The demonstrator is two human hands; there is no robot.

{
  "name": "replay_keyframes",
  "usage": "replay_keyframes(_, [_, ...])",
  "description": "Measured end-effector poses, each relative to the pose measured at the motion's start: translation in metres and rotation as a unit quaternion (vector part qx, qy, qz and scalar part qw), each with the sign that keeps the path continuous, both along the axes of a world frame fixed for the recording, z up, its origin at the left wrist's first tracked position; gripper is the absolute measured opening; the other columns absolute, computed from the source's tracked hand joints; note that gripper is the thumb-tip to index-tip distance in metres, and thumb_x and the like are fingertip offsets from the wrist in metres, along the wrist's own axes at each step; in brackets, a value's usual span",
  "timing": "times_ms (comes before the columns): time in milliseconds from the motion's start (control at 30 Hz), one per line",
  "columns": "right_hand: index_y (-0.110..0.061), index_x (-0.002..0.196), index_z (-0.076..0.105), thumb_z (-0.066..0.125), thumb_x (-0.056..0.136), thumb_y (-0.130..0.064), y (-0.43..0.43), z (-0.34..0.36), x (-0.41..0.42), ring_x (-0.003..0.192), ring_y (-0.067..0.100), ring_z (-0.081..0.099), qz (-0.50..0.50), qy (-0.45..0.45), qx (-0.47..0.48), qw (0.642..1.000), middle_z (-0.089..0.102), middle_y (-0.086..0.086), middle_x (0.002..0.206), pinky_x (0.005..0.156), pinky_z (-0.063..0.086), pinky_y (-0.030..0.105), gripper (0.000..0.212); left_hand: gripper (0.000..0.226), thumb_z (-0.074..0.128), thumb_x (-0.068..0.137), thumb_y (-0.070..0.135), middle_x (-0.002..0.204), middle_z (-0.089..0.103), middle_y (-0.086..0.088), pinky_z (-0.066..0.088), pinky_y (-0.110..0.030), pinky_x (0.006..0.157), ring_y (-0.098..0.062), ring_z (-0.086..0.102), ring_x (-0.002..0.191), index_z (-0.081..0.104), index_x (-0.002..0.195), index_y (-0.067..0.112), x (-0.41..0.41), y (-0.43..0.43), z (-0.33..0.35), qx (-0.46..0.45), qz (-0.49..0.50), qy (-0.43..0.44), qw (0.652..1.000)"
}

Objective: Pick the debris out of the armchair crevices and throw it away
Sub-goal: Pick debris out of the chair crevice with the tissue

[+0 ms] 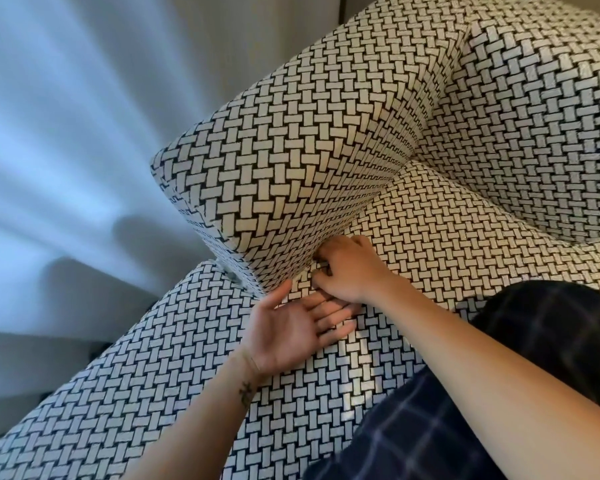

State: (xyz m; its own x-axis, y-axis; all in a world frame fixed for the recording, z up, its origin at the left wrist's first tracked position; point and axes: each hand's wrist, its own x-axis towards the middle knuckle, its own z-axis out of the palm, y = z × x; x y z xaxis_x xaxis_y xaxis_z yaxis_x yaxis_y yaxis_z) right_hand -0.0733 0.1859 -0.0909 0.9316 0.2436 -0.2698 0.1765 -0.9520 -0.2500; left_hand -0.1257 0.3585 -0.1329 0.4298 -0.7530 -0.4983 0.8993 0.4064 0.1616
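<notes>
The armchair [326, 140] is covered in a black-and-white basket-weave fabric. Its left armrest meets the seat cushion [447, 237] along a crevice [368, 206]. My right hand [350, 268] is at the near end of that crevice, fingers curled and tucked against the armrest. Whether it pinches any debris is hidden by the fingers. My left hand [291, 327] lies palm up and flat on the seat, just below the right hand, fingers straight and holding nothing. No loose debris shows on the fabric.
The chair's backrest [534, 116] rises at the upper right. A dark checked garment [499, 375] covers my lap at the lower right. Pale curtains [66, 133] hang to the left of the chair.
</notes>
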Motion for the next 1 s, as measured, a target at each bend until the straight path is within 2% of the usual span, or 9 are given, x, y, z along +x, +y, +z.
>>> replay_keyframes(67, [-0.020,0.123,0.065,0.044,0.092,-0.053,0.005,-0.004,0.002,0.130,0.018,0.043,0.013,0.006,-0.033,0.999,0.062,-0.002,0.130,0.111,0.024,0.044,0.049,0.078,0.037,0.103,0.048,0.164,0.022,-0.030,0.003,-0.055,0.128,-0.043,0.021,0.154,0.024,0.157,-0.007,0.002,-0.001,-0.001,-0.008,0.005,0.002,1.000])
replay_keyframes(133, [-0.022,0.128,0.062,0.039,0.091,-0.061,0.010,-0.009,0.004,0.138,0.019,0.035,0.003,0.025,-0.047,0.999,0.058,-0.004,0.138,0.118,0.014,0.051,0.058,0.077,0.037,0.103,0.048,0.164,0.023,-0.030,0.003,-0.055,0.128,-0.043,0.022,0.154,0.025,0.157,-0.007,0.003,-0.001,-0.003,-0.009,0.008,0.006,1.000])
replay_keyframes(233, [-0.027,0.149,0.046,0.024,0.088,-0.073,0.024,-0.015,0.006,0.152,0.026,0.013,-0.026,0.067,-0.069,0.995,0.041,-0.005,0.157,0.119,-0.010,0.063,0.080,0.079,0.032,0.103,0.050,0.163,0.023,-0.031,0.004,-0.055,0.128,-0.043,0.020,0.154,0.021,0.157,-0.006,0.004,-0.003,0.000,-0.010,0.009,0.008,1.000])
replay_keyframes(300, [-0.031,0.156,0.037,0.017,0.085,-0.077,0.033,-0.018,0.008,0.154,0.030,0.002,-0.039,0.077,-0.083,0.993,0.029,-0.005,0.164,0.117,-0.016,0.065,0.086,0.080,0.033,0.102,0.050,0.163,0.024,-0.031,0.007,-0.055,0.128,-0.043,0.020,0.154,0.020,0.158,-0.007,0.005,-0.002,0.001,-0.013,0.004,0.010,1.000])
replay_keyframes(533, [-0.044,0.142,0.054,0.029,0.090,-0.074,0.031,-0.010,0.001,0.154,0.029,-0.010,-0.055,0.122,-0.030,0.991,0.020,-0.007,0.166,0.114,-0.022,0.064,0.066,0.083,0.029,0.103,0.053,0.166,0.017,-0.029,0.006,-0.054,0.128,-0.040,0.017,0.155,0.014,0.159,-0.006,0.004,-0.002,0.000,-0.019,-0.001,-0.005,1.000])
replay_keyframes(700, [-0.042,0.153,0.039,0.033,0.080,-0.088,0.040,-0.006,0.001,0.154,0.030,-0.023,-0.074,0.181,-0.047,0.980,0.002,0.000,0.171,0.112,-0.025,0.066,0.087,0.078,0.032,0.103,0.047,0.165,0.020,-0.030,0.005,-0.053,0.128,-0.041,0.019,0.155,0.016,0.159,-0.005,-0.007,0.002,-0.001,-0.031,0.048,0.006,0.998])
replay_keyframes(833, [-0.033,0.157,0.034,0.040,0.073,-0.093,0.051,-0.008,0.003,0.154,0.033,-0.019,-0.102,0.179,-0.068,0.976,0.005,0.006,0.170,0.112,-0.023,0.068,0.103,0.075,0.042,0.097,0.039,0.162,0.027,-0.031,0.015,-0.055,0.126,-0.043,0.026,0.152,0.027,0.153,-0.009,-0.009,0.006,0.003,-0.038,0.073,-0.001,0.997])
replay_keyframes(1000, [-0.037,0.132,0.063,0.057,0.077,-0.079,0.041,-0.011,-0.001,0.154,0.028,-0.012,-0.128,0.140,0.022,0.982,0.022,0.002,0.163,0.114,-0.026,0.061,0.069,0.079,0.036,0.097,0.038,0.163,0.018,-0.035,0.004,-0.057,0.127,-0.046,0.018,0.153,0.014,0.157,-0.008,-0.003,0.003,0.002,-0.052,0.065,-0.002,0.997])
